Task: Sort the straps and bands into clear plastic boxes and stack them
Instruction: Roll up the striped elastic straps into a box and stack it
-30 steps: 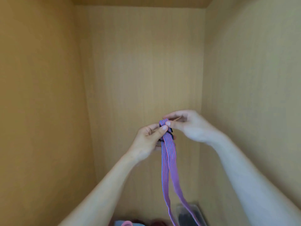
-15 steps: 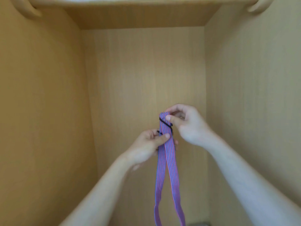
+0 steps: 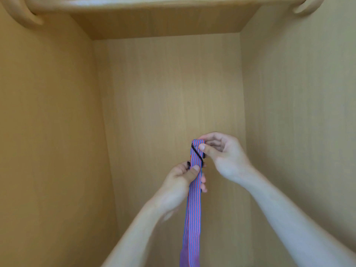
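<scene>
Head view: the left hand (image 3: pixel 179 182) pinches the striped strap (image 3: pixel 192 209), which hangs down toward 6 o'clock. The right hand (image 3: pixel 225 157) pinches its top end, at 1 o'clock from the left. A black band (image 3: pixel 196 154) crosses the strap.

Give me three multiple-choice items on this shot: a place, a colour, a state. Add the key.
1. Where on the striped strap does the right hand hold?
A. its folded top end
B. its middle
C. its bottom end

2. What colour is the thin cord crossing the strap?
A. white
B. black
C. yellow

3. What is the left hand doing?
A. lying flat, touching nothing
B. pinching the strap below the right hand
C. resting on a shelf

Key: 1 A, its thumb presses the top fold; 2 B, a dark line slants over the stripes; 3 B, thumb in front, fingers behind the strap.
</scene>
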Demonstrator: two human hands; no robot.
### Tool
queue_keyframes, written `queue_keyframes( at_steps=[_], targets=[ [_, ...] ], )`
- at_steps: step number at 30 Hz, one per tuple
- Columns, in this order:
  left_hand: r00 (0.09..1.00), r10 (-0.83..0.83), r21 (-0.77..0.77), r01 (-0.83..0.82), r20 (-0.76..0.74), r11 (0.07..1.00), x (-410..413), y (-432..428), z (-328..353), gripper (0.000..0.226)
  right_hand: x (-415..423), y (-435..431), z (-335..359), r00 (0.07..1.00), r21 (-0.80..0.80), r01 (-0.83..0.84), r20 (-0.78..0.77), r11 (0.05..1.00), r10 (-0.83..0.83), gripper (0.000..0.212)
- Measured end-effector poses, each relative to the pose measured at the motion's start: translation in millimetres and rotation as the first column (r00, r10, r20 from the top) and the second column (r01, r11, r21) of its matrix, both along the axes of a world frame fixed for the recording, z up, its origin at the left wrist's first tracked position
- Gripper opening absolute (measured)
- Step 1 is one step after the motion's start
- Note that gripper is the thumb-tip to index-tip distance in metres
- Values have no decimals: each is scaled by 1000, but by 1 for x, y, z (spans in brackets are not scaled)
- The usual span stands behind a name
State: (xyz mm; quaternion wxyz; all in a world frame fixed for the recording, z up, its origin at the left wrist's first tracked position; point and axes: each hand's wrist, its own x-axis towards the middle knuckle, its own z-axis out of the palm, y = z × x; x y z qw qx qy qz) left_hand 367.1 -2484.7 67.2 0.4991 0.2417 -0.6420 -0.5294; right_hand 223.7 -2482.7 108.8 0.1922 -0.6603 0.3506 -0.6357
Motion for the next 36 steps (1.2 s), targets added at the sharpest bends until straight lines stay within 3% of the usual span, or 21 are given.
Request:
queue_keyframes(
  at_steps=[4, 8, 15, 21, 25, 31, 36],
  targets=[
    [996, -38, 89, 45, -80, 995, -4, 7, 2, 23, 5, 4, 0, 999, -48, 31, 21, 998, -30, 26],
    [999, 37, 128, -32, -40, 991, 0, 8, 8, 27, 15, 12, -3, 999, -139, 33, 5, 990, -33, 35],
    [998, 68, 15, -68, -2, 998, 3, 15, 20, 30, 12, 24, 8, 999, -248, 43, -5, 968, -45, 31],
    [989, 120, -110, -110, 85, 988, -1, 25, 24, 29, 7, 38, 21, 1000, -203, -23, 2, 979, 24, 21],
    [983, 163, -134, -150, 84, 979, 0, 26, 27, 31, 8, 52, 25, 993, -183, -34, -118, 982, 12, 15],
    [991, 128, -159, -130, -23, 979, 9, 23, 29, 34, 19, 67, 20, 924, -317, 56, -344, 947, -169, 18],
    [982, 12, -81, -27, -191, 996, 13, 21, 32, 25, 19, 68, 20, 907, -371, -45, -404, 927, -118, 26]
  ],
)
